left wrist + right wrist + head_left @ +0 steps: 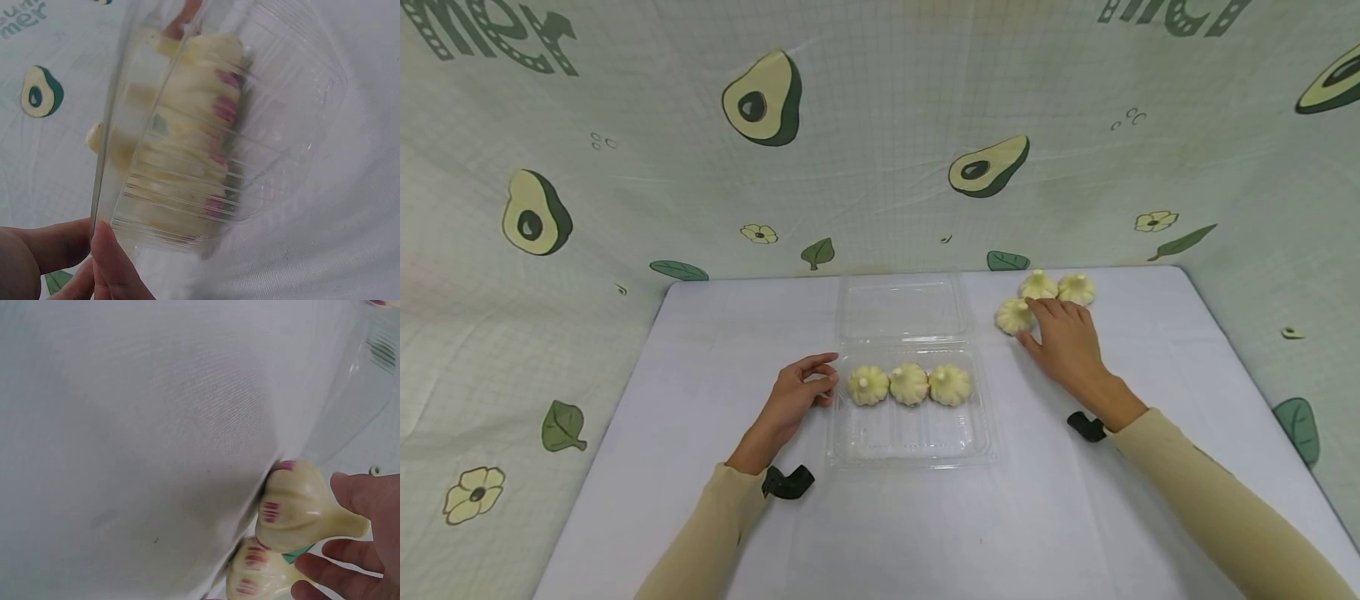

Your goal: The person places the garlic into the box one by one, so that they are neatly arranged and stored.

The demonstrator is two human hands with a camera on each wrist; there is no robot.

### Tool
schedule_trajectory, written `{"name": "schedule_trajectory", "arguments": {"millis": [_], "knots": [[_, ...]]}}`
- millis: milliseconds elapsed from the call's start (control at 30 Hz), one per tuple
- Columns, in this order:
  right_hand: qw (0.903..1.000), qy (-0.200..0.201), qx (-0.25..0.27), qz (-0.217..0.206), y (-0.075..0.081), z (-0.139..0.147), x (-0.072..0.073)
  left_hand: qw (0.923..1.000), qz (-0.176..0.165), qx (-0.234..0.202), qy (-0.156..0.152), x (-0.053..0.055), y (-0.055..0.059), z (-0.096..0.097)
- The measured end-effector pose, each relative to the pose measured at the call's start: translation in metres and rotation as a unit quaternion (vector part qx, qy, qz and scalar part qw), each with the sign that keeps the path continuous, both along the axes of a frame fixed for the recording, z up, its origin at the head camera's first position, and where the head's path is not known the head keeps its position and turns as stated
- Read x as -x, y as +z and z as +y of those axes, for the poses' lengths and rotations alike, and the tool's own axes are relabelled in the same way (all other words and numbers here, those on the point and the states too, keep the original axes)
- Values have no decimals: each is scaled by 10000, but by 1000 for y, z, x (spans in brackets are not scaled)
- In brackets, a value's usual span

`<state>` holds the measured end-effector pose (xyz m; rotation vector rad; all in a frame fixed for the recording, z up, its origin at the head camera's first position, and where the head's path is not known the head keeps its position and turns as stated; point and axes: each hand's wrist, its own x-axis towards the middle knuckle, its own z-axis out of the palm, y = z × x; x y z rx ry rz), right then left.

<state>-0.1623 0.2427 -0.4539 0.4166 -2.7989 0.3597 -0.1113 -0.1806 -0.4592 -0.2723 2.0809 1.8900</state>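
Note:
Three garlic bulbs stand in a row in the back part of a clear plastic clamshell box. At the box's left side my left hand pinches the rim between thumb and fingers, as the left wrist view shows. To the right of the box, my right hand reaches around a garlic bulb. Its thumb and fingers are spread on either side of that bulb's stem, with gaps visible in the right wrist view. Two more bulbs, one left and one right, sit just behind.
The box's transparent lid lies folded back toward the rear edge of the white-covered table. A cloth printed with avocados hangs behind and along the sides. Black wrist devices show at both cuffs.

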Motion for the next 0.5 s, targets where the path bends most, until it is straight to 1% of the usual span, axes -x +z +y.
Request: {"name": "schedule_trajectory", "arguments": {"millis": [500], "knots": [[9999,160,8,31,-3,-7,10,10000,16,-17,12,-1,0,0]]}}
